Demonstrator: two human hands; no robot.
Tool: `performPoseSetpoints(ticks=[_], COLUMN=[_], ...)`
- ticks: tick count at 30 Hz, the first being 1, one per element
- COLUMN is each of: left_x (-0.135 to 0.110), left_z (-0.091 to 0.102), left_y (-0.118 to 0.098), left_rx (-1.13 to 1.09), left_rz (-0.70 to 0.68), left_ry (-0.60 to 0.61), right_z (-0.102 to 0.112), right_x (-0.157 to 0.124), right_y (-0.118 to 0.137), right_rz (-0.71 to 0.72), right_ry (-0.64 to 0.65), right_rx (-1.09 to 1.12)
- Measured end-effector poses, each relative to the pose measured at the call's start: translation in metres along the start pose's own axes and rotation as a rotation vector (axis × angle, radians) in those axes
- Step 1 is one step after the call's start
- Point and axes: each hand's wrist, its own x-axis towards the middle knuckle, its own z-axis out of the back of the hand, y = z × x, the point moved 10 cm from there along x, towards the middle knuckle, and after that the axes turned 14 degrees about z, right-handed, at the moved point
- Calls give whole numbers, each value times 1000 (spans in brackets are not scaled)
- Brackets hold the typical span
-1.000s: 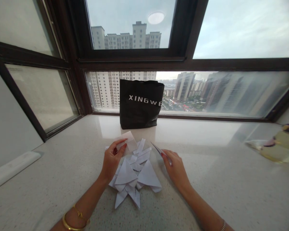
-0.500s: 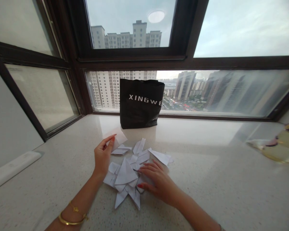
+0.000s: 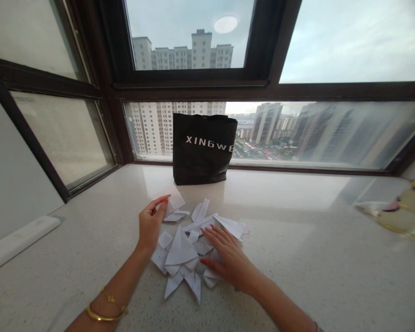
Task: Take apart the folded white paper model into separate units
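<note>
My left hand (image 3: pixel 152 221) pinches a white sheet of paper (image 3: pixel 176 197) between thumb and fingers, holding it above the far left of a loose pile. Spread fingers show on my right hand (image 3: pixel 224 258), which rests palm down over the pile's right side. Beneath and around it lie folded white paper pieces (image 3: pixel 203 248). A fan-shaped folded piece (image 3: pixel 181 249) tops the pile's left part, with two pointed flaps (image 3: pixel 192 283) sticking out towards me. Another pointed piece (image 3: pixel 230 225) lies beyond my right fingertips. What is under my right palm is hidden.
A black bag (image 3: pixel 204 159) with white lettering stands upright against the window at the back of the speckled white sill (image 3: pixel 283 276). At the left edge lies a long white strip-shaped object (image 3: pixel 24 242). A yellowish transparent object (image 3: pixel 406 212) sits far right, blurred.
My right hand has shifted slightly and its fingers lie flatter over the papers. A thin dark object near its fingers is out of sight now. Some pieces beneath have moved; my left hand keeps its sheet.
</note>
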Motion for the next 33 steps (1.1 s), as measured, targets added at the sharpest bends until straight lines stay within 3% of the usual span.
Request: performPoseSetpoints(ticks=[3,9,15,22,28,33], left_x=[-2,-4,-1,7,17,21], left_z=[-1,-3,0,7,24,24], left_y=[-3,-4,-2,-4,-2,1], left_rx=[-14,-28,-27,-11,-67,-103], left_rz=[-7,8,-4,-39,-51,-58], left_ry=[12,28,18,-16,-106,-94], right_z=[-6,6,-7,10,1,-22], right_x=[0,4,4,5,38,63], right_y=[3,-8,-7,-13,-7,20], right_rz=[14,-59,-6,-89,-32,75], right_ry=[68,-18,5,-94,38,188], right_rx=[30,-25,-74,-67,-110,2])
